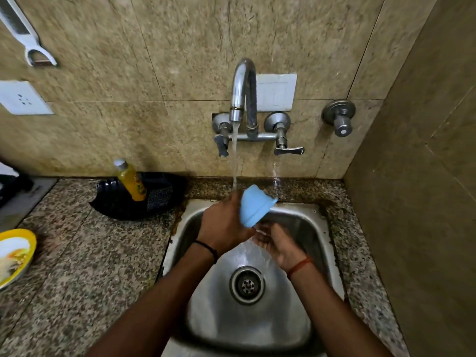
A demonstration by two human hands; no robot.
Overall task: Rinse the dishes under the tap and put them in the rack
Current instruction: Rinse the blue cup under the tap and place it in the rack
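Note:
My left hand (223, 225) grips a light blue bowl (255, 206), held tilted on its side over the steel sink (316, 228). A stream of water runs from the chrome tap (243, 91) onto my left hand and the bowl's edge. Just below the bowl, my right hand (279, 244) is cupped with the fingers apart, and water spills over it toward the drain (247, 284). Whether the right fingers touch the bowl is hidden by blur and water.
A black tray (123, 204) with a yellow bottle (131, 180) lies on the granite counter left of the sink. A yellow-rimmed plate (15, 253) sits at the left edge. A side wall (425, 176) stands close on the right. A second tap knob (340, 119) juts from the back wall.

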